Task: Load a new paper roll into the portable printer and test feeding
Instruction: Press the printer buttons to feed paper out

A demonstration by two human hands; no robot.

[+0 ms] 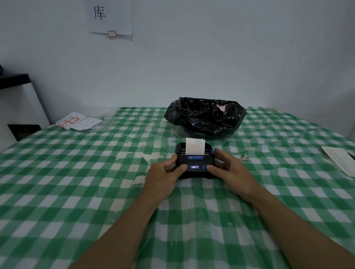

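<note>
Two bare forearms enter from the near edge and converge on the small black plastic portable printer (194,160), which sits on the green-and-white checked tablecloth (73,201) near the table's middle.

Left hand (164,176): fingers curled around the printer's left side, thumb laid on the front panel left of the lit display. Hand partly closed, clamped on the casing.

Right hand (229,168): mirrors the left. Fingers wrap the right side near a blue tab; thumb tip rests on the front panel just right of the display, beside a small blue button. Cannot tell whether the thumb presses anything.

Hands sit apart, the printer between them, gripped from both sides.

A strip of white paper (194,146) stands up out of the slot on the printer's top, faint marks on it, not legible.

A small crumpled paper scrap (245,157) lies on the cloth just right of the right hand. A pale notebook with a dark pen along it (346,162) lies further right, near the table edge.

Behind the printer: a bin lined with a crinkled black plastic bag (204,116), a bit of paper inside.

Far left corner: white label sheets with red print (77,121).

On the wall: a white paper notice with black characters (109,13).
</note>
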